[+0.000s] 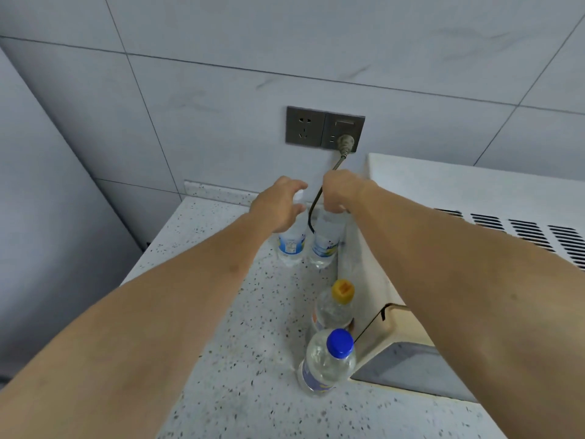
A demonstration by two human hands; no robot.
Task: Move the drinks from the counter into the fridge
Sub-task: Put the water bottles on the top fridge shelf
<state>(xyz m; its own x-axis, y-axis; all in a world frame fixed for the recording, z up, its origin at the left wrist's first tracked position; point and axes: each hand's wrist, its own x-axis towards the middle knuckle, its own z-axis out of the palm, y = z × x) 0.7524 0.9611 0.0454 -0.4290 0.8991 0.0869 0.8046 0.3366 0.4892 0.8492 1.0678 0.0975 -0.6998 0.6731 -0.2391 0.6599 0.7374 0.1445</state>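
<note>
Two clear water bottles with blue-white labels stand at the back of the speckled counter (221,312). My left hand (278,204) wraps the top of the left bottle (291,248). My right hand (340,194) is closed over the top of the right bottle (324,248). Nearer to me stand a clear bottle with a yellow cap (335,307) and a clear bottle with a blue cap (327,362), both untouched. The caps of the two far bottles are hidden by my hands.
A cream-white appliance (474,201) with vent slots on top stands on the right, against the bottles. Its dark cord (316,204) runs between my hands up to a grey wall socket (326,129). A grey surface borders the counter on the left.
</note>
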